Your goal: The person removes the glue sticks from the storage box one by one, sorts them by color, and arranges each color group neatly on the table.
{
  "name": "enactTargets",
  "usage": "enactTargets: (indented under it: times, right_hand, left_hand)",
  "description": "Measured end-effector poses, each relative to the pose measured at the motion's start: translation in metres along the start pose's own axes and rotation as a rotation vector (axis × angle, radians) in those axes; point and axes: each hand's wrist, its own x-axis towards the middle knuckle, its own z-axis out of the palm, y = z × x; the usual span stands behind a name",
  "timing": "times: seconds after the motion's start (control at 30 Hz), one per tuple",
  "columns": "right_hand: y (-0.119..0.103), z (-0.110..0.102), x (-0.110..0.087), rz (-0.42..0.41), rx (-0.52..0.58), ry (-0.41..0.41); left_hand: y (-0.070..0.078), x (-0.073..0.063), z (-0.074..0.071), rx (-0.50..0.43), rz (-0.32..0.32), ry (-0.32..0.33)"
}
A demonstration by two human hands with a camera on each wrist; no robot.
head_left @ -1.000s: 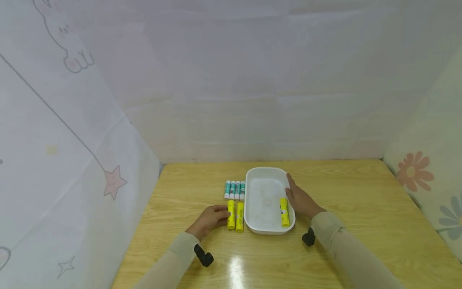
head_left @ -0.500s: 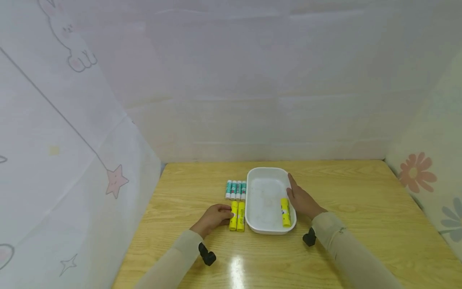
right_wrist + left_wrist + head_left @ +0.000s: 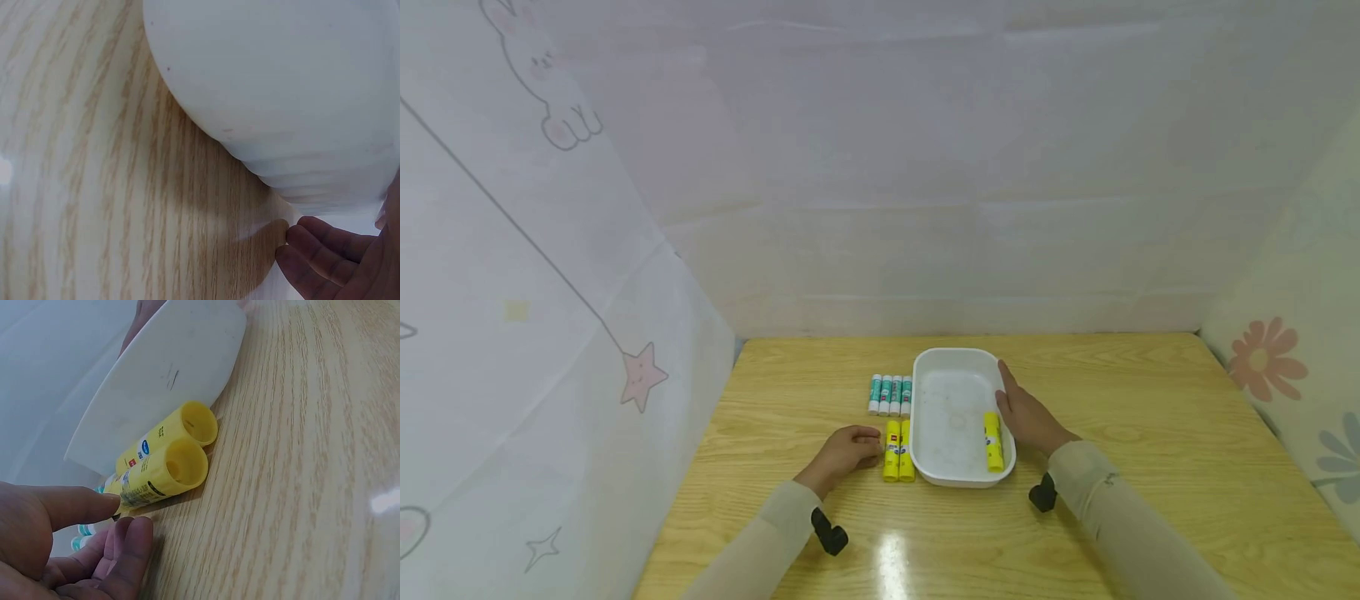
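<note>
Two yellow glue sticks lie side by side at the tray's left wall: the left glue stick (image 3: 891,451) and the right glue stick (image 3: 907,451). My left hand (image 3: 846,457) is just left of them, fingers loosely extended. In the left wrist view its thumb and fingers (image 3: 130,553) are beside the nearer glue stick (image 3: 167,475); whether they touch is unclear. The white tray (image 3: 951,479) holds a third yellow glue stick (image 3: 993,442). My right hand (image 3: 1033,418) rests along the tray's right side, its fingers (image 3: 322,253) fairly straight by the outer wall.
Several smaller white-and-green glue sticks (image 3: 891,395) lie in a row left of the tray, behind the yellow pair. Everything stands on a wooden table (image 3: 805,392). A pale printed cloth (image 3: 925,208) hangs behind the table and at both sides.
The left yellow glue stick has moved right against its neighbour, and both have rolled close to the tray. My left hand has let go of it. The right hand stays at the tray.
</note>
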Motion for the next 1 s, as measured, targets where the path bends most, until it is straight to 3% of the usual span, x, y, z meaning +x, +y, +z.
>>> enactTargets:
  times: [0.53, 0.63, 0.77, 1.0]
  right_hand:
    - [0.001, 0.002, 0.001, 0.013, 0.019, -0.007]
    - [0.001, 0.002, 0.001, 0.01, 0.016, -0.006]
    - [0.0, -0.001, 0.0, 0.012, 0.018, -0.001]
    - [0.005, 0.003, 0.002, 0.014, 0.015, 0.0]
  left_hand:
    - [0.0, -0.001, -0.008, -0.007, -0.002, -0.025]
    - [0.011, -0.002, -0.011, -0.039, 0.012, -0.021]
    - [0.035, -0.005, -0.007, -0.122, 0.086, -0.03]
    - [0.066, -0.014, 0.017, -0.171, 0.214, -0.099]
